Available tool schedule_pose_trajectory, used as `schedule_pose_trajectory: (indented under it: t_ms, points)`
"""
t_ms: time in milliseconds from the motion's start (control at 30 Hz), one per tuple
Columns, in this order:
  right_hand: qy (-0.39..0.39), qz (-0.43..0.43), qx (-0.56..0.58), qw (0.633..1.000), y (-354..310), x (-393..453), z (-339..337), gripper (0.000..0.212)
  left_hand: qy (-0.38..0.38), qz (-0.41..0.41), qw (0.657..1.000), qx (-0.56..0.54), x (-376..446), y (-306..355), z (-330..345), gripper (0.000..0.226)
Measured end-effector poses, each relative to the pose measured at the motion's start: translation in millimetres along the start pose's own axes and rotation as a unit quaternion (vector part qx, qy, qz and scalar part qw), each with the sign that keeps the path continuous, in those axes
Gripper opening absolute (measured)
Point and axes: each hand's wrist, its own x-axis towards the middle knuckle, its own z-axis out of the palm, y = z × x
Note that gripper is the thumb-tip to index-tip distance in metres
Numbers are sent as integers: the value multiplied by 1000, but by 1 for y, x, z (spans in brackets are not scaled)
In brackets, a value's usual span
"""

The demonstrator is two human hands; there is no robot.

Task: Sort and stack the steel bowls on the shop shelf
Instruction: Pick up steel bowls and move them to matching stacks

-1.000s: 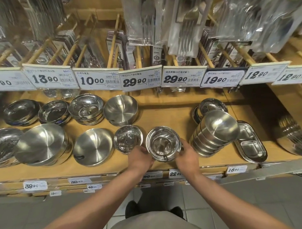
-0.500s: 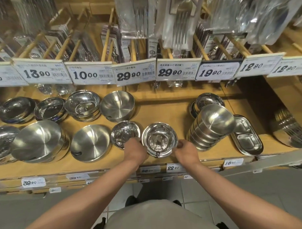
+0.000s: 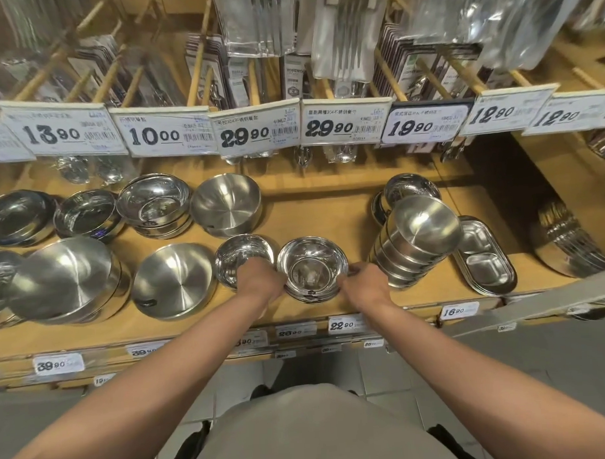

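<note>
Small steel bowl stack, front edge of shelf: rigid, light, slick. Left hand and right hand grasp opposite rims; best hold there.

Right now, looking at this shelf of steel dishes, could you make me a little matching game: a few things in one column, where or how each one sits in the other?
Things:
1. shiny bowl stack
2. tall leaning stack
3. divided tray
4. 22.90 tag

Places or states:
A. on the shelf's front edge
B. flat, right of the leaning stack
C. between both hands
D. tilted, right of the right hand

Pairs: 1-C, 2-D, 3-B, 4-A
</note>
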Motion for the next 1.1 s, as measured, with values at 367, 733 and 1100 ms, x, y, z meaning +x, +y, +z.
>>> schedule_pose_trajectory:
  t_ms: [367, 733, 1100]
  points:
    - [3, 43, 91, 995, 1, -2, 10, 19, 59, 46, 995, 62, 3, 11, -10, 17]
    - [11, 72, 128, 989, 2, -13, 24, 6, 47, 133, 986, 91, 9, 4, -7, 19]
    - [31, 35, 51, 998, -1, -3, 20, 23, 26, 136, 989, 52, 6, -5, -3, 10]
